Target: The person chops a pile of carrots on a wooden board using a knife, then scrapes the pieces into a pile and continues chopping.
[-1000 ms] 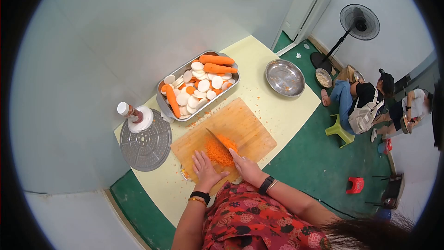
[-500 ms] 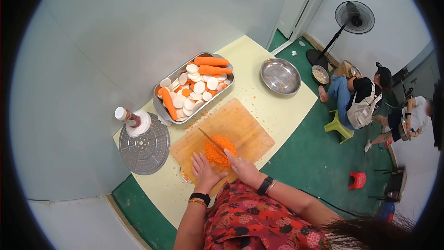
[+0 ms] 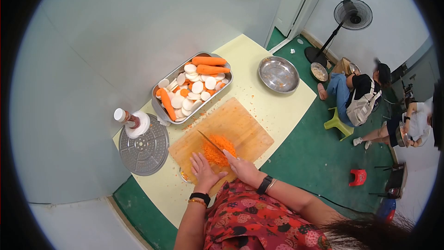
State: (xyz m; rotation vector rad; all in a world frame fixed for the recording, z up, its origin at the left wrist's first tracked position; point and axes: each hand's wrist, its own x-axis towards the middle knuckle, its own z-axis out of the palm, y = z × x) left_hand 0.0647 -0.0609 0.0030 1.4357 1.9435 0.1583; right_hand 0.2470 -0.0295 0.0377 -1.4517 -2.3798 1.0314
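Observation:
Finely chopped carrot (image 3: 218, 153) lies in a heap on a wooden cutting board (image 3: 240, 127). My right hand (image 3: 244, 168) is wrapped round the handle of a kitchen knife (image 3: 208, 140), whose blade slants across the heap. Flat on the board's near left part rests my left hand (image 3: 205, 170), fingers stretched out beside the carrot and holding nothing. Behind the board stands a metal tray (image 3: 158, 109) with whole carrots (image 3: 209, 60) and pale white slices (image 3: 179, 101). Some of the chopped heap is hidden by the knife and right hand.
A round metal bowl (image 3: 279, 75) stands at the table's (image 3: 245, 48) far right. On the left are a perforated metal disc (image 3: 148, 155) and a white-capped jar (image 3: 127, 116). Two people are beyond, one seated on a green stool (image 3: 337, 122). A fan (image 3: 353, 15) stands behind.
My hands and the knife stay almost where they were. The standing person at the far right has shifted their legs and the bowl they hold. The view has moved slightly.

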